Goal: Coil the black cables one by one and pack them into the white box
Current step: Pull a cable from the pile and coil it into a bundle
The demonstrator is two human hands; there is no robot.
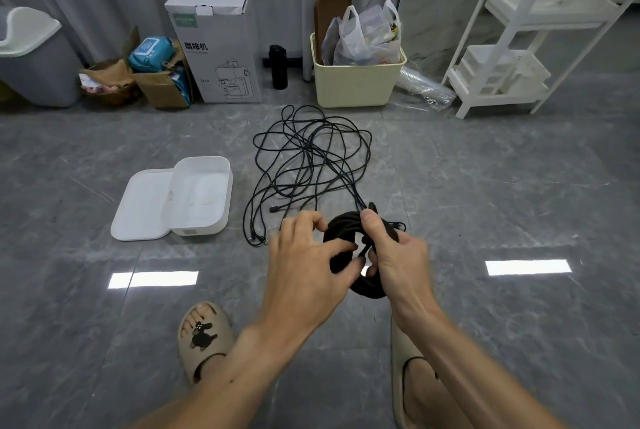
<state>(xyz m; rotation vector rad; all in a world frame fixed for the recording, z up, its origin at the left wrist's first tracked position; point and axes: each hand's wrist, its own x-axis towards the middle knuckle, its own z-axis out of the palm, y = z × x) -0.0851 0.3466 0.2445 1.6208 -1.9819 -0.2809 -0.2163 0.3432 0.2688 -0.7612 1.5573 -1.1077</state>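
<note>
A coiled black cable (346, 228) hangs between my hands above the grey floor. My right hand (398, 255) grips the coil's right side, thumb on top. My left hand (308, 255) has curled fingers on the coil's left side and pinches a strand near its middle. A strand runs from the coil up to a loose tangle of black cables (308, 155) on the floor ahead. The open white box (201, 193) sits on the floor to the left, its lid (142, 203) lying flat beside it; nothing is inside.
Along the back wall stand a grey bin (34, 58), a cardboard box (162, 82), a tall white carton (218, 48), a black flask (278, 67), a cream tub (353, 82) and a white shelf (512, 48). My feet in sandals (204, 338) are below my hands.
</note>
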